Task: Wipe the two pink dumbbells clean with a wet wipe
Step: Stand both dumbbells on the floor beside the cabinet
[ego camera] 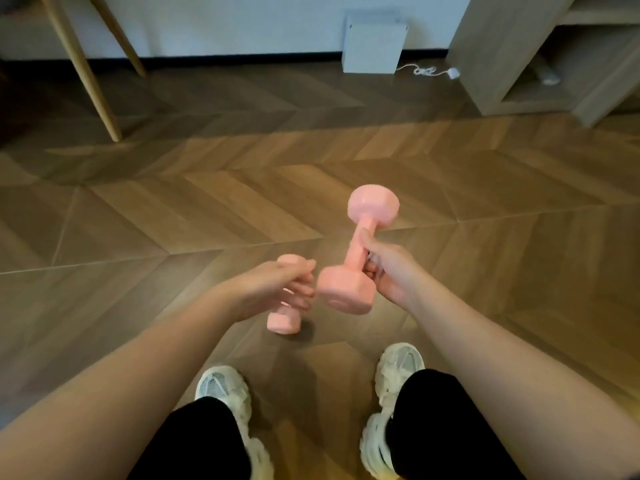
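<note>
My right hand [388,271] grips the handle of one pink dumbbell [360,251] and holds it tilted above the floor, one head up and far, the other head near my left hand. The second pink dumbbell [283,320] lies on the wooden floor, partly hidden behind my left hand [277,289]. My left hand hovers over it with fingers relaxed and extended toward the lifted dumbbell's lower head, holding nothing. No wet wipe is visible.
My two white sneakers [225,389] stand just below the dumbbells. Wooden chair legs [86,71] rise at the far left. A white box [372,43] with a cable leans on the wall, and a wooden shelf unit [554,53] stands at the far right.
</note>
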The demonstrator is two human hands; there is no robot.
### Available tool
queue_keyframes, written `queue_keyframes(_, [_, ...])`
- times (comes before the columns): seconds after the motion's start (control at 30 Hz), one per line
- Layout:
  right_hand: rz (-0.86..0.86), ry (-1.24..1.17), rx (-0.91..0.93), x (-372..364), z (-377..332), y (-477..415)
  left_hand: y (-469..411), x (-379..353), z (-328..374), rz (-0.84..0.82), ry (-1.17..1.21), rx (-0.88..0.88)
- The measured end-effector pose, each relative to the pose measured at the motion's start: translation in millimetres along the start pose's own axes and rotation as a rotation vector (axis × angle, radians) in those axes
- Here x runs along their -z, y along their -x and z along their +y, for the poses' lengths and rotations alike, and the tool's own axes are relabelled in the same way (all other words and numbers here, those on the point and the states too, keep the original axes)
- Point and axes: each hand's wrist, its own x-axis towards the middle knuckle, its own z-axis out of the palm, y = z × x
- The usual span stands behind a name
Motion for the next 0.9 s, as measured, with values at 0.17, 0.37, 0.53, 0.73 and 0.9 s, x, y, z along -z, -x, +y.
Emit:
queue_keyframes(0.17, [0.055,0.253,-0.16,20,63,-89,-101,38,-45,0.307,-0.21,0.144])
queue_keyframes(0.37, [0.0,0.356,-0.298,29,125,-153,-184,49,-82,0.415,-0.306,0.272])
queue_keyframes(0.53, [0.013,0.346,-0.339,32,159,-189,-228,46,-113,0.408,-0.26,0.284])
queue_keyframes(0.73, [-0.019,0.29,-0.378,40,177,-215,-245,51,-129,0.381,-0.341,0.261])
queue_keyframes(0.9, [-0.059,0.261,-0.368,42,131,-207,-227,41,-78,0.331,-0.266,0.217])
